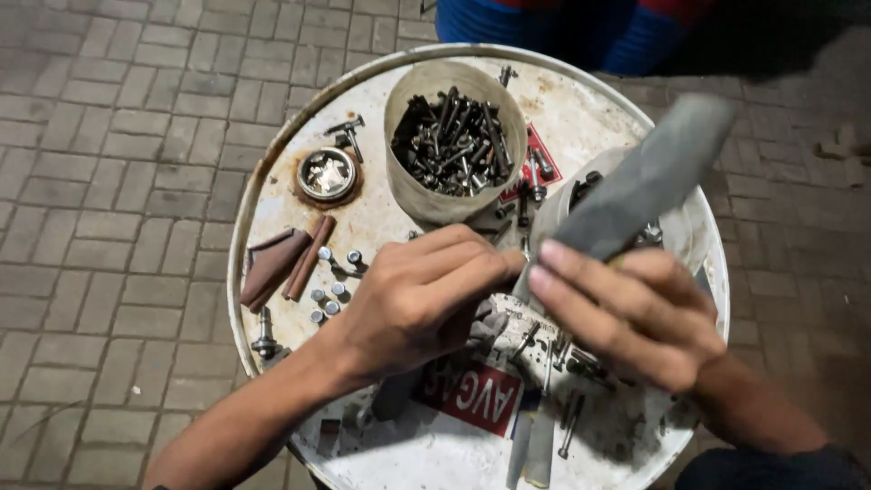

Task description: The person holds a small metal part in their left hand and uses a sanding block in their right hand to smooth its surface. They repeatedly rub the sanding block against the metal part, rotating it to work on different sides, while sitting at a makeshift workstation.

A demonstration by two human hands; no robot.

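**Two hands on a grey strip over a cluttered drum top**

The round white drum lid (381,218) fills the middle, its rim rusted on the left and cut off at the bottom edge; brick paving (109,181) lies open all around to the left; one beige tub (454,195) packed with dark bolts stands near the far rim; the left hand (422,295) curls closed, fingers pinching the lower end of one long grey strip (649,177), blurred and angled up to the right; the right hand (635,313) grips the same strip, fingers wrapped loosely; whatever lies under both palms is hidden; two brown rubber pieces (281,263) lie by the left rim; one small round tin (327,174) sits nearby; five small silver caps (331,290) are scattered just beside the left wrist.
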